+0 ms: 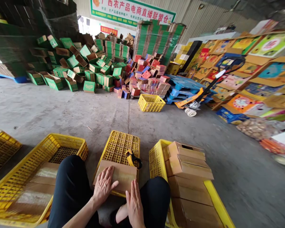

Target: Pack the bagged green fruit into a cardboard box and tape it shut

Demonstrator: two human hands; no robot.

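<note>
A flat brown cardboard box [122, 174] with a strip of clear tape lies on an upturned yellow crate [120, 145] between my knees. My left hand [104, 185] rests flat on the box's left part, fingers spread. My right hand [135, 204] lies with straight fingers against the box's near right edge. A yellow and black tape dispenser [133, 159] sits on the crate just beyond the box.
A yellow crate [158, 158] on my right holds stacked brown boxes [188, 164]. Another yellow crate [45, 152] on my left holds flat cardboard. Across the concrete floor lie piles of green boxes [85, 68] and red boxes [144, 77], a yellow basket [151, 103] and a pallet jack [197, 98].
</note>
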